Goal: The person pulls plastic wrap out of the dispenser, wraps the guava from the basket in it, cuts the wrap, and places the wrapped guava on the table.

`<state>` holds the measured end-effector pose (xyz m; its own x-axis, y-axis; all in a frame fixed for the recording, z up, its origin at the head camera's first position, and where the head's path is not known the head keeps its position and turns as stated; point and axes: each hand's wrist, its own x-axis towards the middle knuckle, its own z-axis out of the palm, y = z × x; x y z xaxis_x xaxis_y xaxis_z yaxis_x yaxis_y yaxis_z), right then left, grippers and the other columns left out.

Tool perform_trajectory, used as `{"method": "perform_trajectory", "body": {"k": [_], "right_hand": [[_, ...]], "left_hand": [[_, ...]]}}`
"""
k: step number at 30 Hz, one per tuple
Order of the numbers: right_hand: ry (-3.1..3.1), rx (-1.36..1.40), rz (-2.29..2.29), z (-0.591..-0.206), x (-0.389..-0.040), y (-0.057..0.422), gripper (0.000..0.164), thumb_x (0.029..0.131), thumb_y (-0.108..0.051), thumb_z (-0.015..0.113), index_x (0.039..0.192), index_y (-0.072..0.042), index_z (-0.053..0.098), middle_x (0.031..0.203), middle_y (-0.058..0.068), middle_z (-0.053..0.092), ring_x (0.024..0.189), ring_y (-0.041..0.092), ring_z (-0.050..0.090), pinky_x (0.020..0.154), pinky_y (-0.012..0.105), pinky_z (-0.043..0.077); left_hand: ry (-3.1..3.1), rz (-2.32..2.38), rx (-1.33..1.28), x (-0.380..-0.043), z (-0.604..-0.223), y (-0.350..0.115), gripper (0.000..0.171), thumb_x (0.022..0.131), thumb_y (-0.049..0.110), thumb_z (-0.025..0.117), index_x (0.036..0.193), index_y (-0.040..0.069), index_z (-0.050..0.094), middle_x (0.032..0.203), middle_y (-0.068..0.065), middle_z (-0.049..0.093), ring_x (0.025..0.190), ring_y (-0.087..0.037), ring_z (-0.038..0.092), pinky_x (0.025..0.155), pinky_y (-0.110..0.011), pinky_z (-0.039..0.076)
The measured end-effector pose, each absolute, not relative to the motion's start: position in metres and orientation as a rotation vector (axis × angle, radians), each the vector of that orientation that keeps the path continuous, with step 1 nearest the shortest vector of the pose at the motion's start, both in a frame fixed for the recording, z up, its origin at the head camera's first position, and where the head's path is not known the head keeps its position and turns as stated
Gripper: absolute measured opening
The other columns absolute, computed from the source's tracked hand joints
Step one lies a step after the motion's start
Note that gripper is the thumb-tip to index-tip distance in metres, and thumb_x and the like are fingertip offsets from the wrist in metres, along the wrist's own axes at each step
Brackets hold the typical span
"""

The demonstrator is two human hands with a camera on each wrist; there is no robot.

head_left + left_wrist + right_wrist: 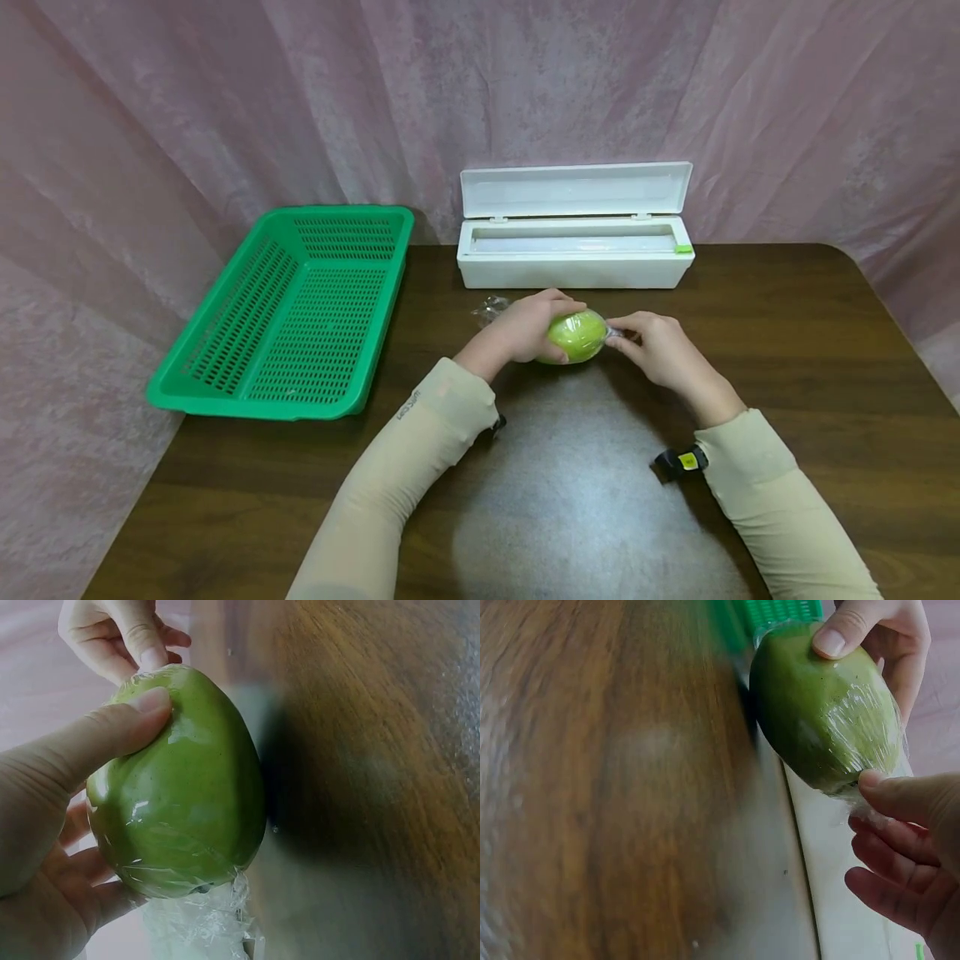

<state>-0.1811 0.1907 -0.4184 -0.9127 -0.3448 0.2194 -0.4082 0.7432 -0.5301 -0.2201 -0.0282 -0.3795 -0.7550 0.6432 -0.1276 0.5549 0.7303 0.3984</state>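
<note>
A smooth green fruit (pixel 577 335), its exact kind unclear, is covered in clear plastic wrap. My left hand (pixel 528 327) grips it from the left, thumb on its near side and fingers round the far side. At the fruit's right end my right hand (pixel 660 346) pinches the gathered wrap (pixel 855 806) between thumb and forefinger. Loose wrap (pixel 199 922) sticks out crumpled from the opposite end, beyond the left hand. In the left wrist view the fruit (pixel 187 780) shows glossy film with wrinkles stretched over it.
Behind the hands stands a white wrap dispenser box (pixel 576 273), its lid (pixel 576 190) raised and a roll (pixel 573 244) inside. A green slide cutter (pixel 683 249) sits at its right end. To the left is a green perforated basket (pixel 318 333). A pink curtain (pixel 420 100) hangs behind the wooden table (pixel 810 358).
</note>
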Motion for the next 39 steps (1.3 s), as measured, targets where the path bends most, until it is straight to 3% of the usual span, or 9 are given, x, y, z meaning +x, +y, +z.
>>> {"method": "perform_trajectory", "body": {"k": [9, 16, 19, 25, 30, 39], "right_hand": [[-2.926, 0.608, 0.809, -0.410, -0.180, 0.187, 0.019, 0.091, -0.010, 0.061, 0.102, 0.003, 0.070, 0.097, 0.017, 0.071, 0.092, 0.031, 0.066, 0.079, 0.047, 0.052], [-3.006, 0.511, 1.012, -0.407, -0.182, 0.191, 0.018, 0.091, -0.012, 0.061, 0.093, 0.002, 0.072, 0.080, 0.010, 0.069, 0.068, 0.016, 0.056, 0.060, 0.030, 0.046], [-3.014, 0.448, 1.297, -0.408, -0.183, 0.196, 0.021, 0.091, -0.014, 0.062, 0.098, 0.005, 0.071, 0.082, 0.011, 0.069, 0.069, 0.012, 0.057, 0.060, 0.025, 0.050], [-2.965, 0.417, 1.700, -0.415, -0.186, 0.203, 0.040, 0.089, -0.019, 0.066, 0.118, 0.009, 0.061, 0.101, 0.020, 0.067, 0.080, 0.010, 0.063, 0.069, 0.030, 0.057], [-2.998, 0.401, 1.710, -0.415, -0.186, 0.203, 0.040, 0.096, -0.023, 0.056, 0.116, 0.012, 0.060, 0.098, 0.022, 0.066, 0.080, 0.016, 0.061, 0.068, 0.030, 0.058], [-2.985, 0.257, 1.985, -0.420, -0.189, 0.201, 0.040, 0.099, -0.024, 0.050, 0.107, 0.015, 0.056, 0.077, 0.004, 0.055, 0.071, 0.011, 0.056, 0.068, 0.031, 0.057]], "left_hand": [[2.686, 0.400, 0.987, -0.216, -0.375, -0.025, 0.078, 0.076, 0.026, 0.079, 0.144, 0.022, 0.041, 0.143, 0.000, 0.042, 0.124, -0.019, 0.049, 0.101, -0.033, 0.043], [2.714, 0.317, 1.037, -0.212, -0.374, -0.023, 0.078, 0.076, 0.028, 0.080, 0.144, 0.021, 0.042, 0.143, 0.001, 0.043, 0.125, -0.019, 0.049, 0.100, -0.034, 0.044], [2.715, 0.329, 1.038, -0.211, -0.375, -0.023, 0.078, 0.075, 0.027, 0.081, 0.143, 0.021, 0.042, 0.142, 0.001, 0.043, 0.124, -0.019, 0.049, 0.100, -0.033, 0.044], [2.709, 0.398, 1.016, -0.213, -0.377, -0.025, 0.078, 0.074, 0.026, 0.081, 0.143, 0.021, 0.044, 0.141, 0.000, 0.045, 0.122, -0.018, 0.050, 0.102, -0.033, 0.043], [2.703, 0.432, 1.004, -0.214, -0.377, -0.026, 0.078, 0.074, 0.025, 0.081, 0.142, 0.020, 0.044, 0.141, -0.001, 0.044, 0.123, -0.019, 0.049, 0.103, -0.034, 0.042], [2.714, 0.400, 1.006, -0.210, -0.377, -0.026, 0.079, 0.074, 0.026, 0.081, 0.143, 0.022, 0.043, 0.143, 0.000, 0.043, 0.124, -0.020, 0.049, 0.102, -0.035, 0.043]]}}
